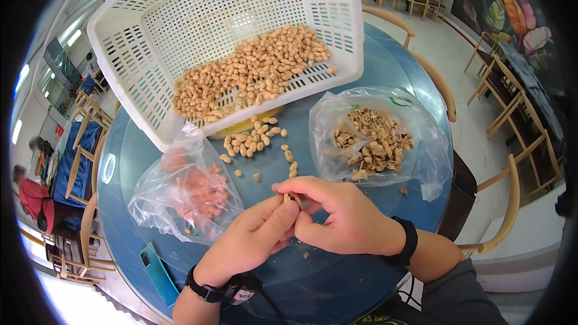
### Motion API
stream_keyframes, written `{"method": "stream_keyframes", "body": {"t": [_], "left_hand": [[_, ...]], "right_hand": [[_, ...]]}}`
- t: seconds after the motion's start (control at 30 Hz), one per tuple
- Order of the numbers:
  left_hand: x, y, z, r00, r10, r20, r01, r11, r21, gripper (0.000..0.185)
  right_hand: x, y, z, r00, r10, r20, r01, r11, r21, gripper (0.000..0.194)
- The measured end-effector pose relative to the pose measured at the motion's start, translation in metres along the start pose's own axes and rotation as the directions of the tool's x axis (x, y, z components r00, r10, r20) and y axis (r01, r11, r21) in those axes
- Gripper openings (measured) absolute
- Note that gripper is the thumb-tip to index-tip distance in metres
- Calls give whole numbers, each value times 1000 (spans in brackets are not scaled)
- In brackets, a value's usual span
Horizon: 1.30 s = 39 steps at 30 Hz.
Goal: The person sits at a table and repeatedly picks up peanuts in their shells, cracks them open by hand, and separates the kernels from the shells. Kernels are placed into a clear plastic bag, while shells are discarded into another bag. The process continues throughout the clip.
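Between the fingertips of both hands is a peanut shell (293, 197), cracked so that its dark inside shows. My left hand (259, 230) pinches it from the left, thumb on top. My right hand (345, 216) has its fingers on the shell's other side, the index finger reaching over it. Just beyond the hands, several unshelled peanuts (253, 140) lie loose on the blue round table (289, 280). A clear plastic bag (207, 189) of pinkish shelled kernels sits left of my hands. To the right, another clear bag (379, 144) holds empty shells.
A white perforated plastic basket (189, 22), tilted, holds a heap of unshelled peanuts (257, 70) at the back. Under its front edge shows a yellow dish (248, 123). A teal phone (159, 275) lies at the left. Wooden chairs (433, 76) surround the table; people sit at the far left.
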<state>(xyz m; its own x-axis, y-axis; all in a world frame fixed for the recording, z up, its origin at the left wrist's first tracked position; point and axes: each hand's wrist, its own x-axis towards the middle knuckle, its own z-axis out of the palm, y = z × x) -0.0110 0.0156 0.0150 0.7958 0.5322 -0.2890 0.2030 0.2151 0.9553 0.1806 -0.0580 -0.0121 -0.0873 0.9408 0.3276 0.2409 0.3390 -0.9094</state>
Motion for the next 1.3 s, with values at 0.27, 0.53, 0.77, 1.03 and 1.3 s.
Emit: {"method": "stream_keyframes", "body": {"t": [0.27,0.53,0.77,1.03,1.3], "left_hand": [[9,2,-1,984,-181,8,174,934,-313,41],[14,3,-8,979,-205,22,193,872,-451,41],[23,-8,-16,970,-237,-60,188,879,-438,40],[25,-12,-18,972,-212,-97,158,906,-392,38],[14,4,1,959,-109,-261,149,979,136,37]], "right_hand": [[8,15,-2,959,229,167,-283,760,585,38],[16,13,-4,847,436,304,-487,407,773,38],[11,31,15,872,390,296,-368,123,922,29],[9,44,23,890,353,289,-327,51,944,34],[12,46,23,888,312,338,-381,88,920,36]]}}
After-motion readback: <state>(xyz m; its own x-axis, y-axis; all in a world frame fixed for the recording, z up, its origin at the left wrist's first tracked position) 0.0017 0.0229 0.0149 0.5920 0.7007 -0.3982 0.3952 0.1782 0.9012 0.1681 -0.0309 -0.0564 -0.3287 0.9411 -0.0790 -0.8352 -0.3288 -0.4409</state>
